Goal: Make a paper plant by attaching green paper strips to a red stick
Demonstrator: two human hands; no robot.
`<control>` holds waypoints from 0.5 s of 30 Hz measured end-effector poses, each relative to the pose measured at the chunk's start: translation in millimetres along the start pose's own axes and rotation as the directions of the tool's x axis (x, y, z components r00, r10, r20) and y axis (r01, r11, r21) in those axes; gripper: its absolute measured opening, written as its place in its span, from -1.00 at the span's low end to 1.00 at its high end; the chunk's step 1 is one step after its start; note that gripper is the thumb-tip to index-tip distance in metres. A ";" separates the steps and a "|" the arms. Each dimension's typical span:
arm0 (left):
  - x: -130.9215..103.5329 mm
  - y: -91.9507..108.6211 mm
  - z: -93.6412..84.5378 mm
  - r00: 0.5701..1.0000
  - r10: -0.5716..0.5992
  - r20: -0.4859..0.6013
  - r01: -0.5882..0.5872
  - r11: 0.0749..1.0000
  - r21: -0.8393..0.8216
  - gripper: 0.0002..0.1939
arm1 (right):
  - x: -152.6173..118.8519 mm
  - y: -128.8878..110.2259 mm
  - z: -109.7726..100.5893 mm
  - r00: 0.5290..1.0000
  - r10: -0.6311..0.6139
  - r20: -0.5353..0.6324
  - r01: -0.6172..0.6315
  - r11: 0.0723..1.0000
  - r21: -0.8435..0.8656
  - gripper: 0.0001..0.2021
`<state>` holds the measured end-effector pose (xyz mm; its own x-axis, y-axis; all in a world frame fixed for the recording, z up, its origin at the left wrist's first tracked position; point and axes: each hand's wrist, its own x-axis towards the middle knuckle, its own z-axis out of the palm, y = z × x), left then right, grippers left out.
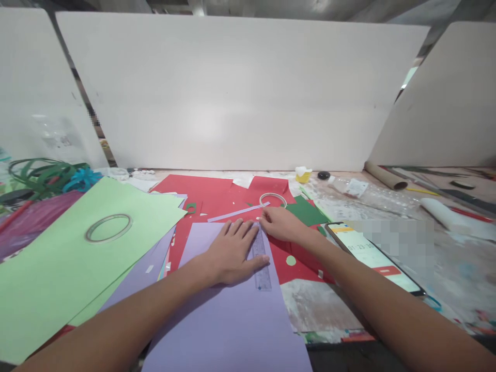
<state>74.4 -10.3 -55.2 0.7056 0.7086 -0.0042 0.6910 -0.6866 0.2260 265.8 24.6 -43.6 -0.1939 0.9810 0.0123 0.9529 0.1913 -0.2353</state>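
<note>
A purple sheet of paper [228,325] lies in front of me, its near end reaching the table's front edge. On its right side rests a clear ruler [263,276], set lengthwise. My left hand [234,253] lies flat on the sheet with its fingers spread, the thumb across the ruler. At the sheet's far right corner, by the ruler's far end, my right hand [281,223] is closed; whatever its fingers pinch is hidden. Just beyond both hands, a narrow purple paper strip [236,212] and a roll of tape [273,195] lie on red paper [201,188].
Light green sheets [58,263] bearing another tape roll [108,228] cover the left. A phone [375,258] showing a timer lies beside my right forearm. Farther right are a plastic bottle [372,194] and a cardboard tube [385,175]. A white board [240,93] stands behind.
</note>
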 end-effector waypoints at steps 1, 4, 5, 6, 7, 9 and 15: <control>0.0 -0.1 0.2 1.000 0.002 -0.005 -0.002 1.000 0.002 -0.18 | 0.0 -0.5 -0.1 1.000 0.006 0.008 -0.006 1.000 -0.009 -0.78; 0.2 -0.2 1.0 1.000 0.009 -0.019 -0.009 1.000 0.007 -0.19 | 0.5 -1.1 -1.1 0.999 0.017 0.042 -0.016 0.999 -0.040 -0.74; 0.2 -0.3 1.4 1.000 0.010 -0.022 -0.010 1.000 0.007 -0.19 | 0.7 -1.4 -1.7 0.998 0.020 0.052 -0.017 0.999 -0.050 -0.74; 0.3 -0.4 1.7 1.000 0.012 -0.024 -0.011 1.000 0.008 -0.19 | 0.9 -1.9 -2.4 0.998 0.022 0.060 -0.018 0.998 -0.061 -0.73; 0.4 -0.6 2.1 1.000 0.014 -0.026 -0.013 1.000 0.009 -0.19 | 1.0 -2.5 -3.2 0.998 0.024 0.067 -0.019 0.997 -0.071 -0.73; 0.7 -0.9 2.9 0.999 0.015 -0.033 -0.014 1.000 0.011 -0.20 | 1.2 -4.1 -4.5 0.997 0.027 0.078 -0.020 0.995 -0.093 -0.73; 1.0 -1.7 4.1 0.999 0.022 -0.030 -0.021 0.999 0.028 -0.19 | 2.9 -6.8 -4.6 0.997 0.021 0.078 -0.010 0.990 -0.137 -0.73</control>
<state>74.6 -9.1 -59.7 0.7154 0.6981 0.0300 0.6803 -0.7056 0.1984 259.8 26.4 -37.5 -0.1915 0.9791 -0.0690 0.9778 0.1843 -0.0996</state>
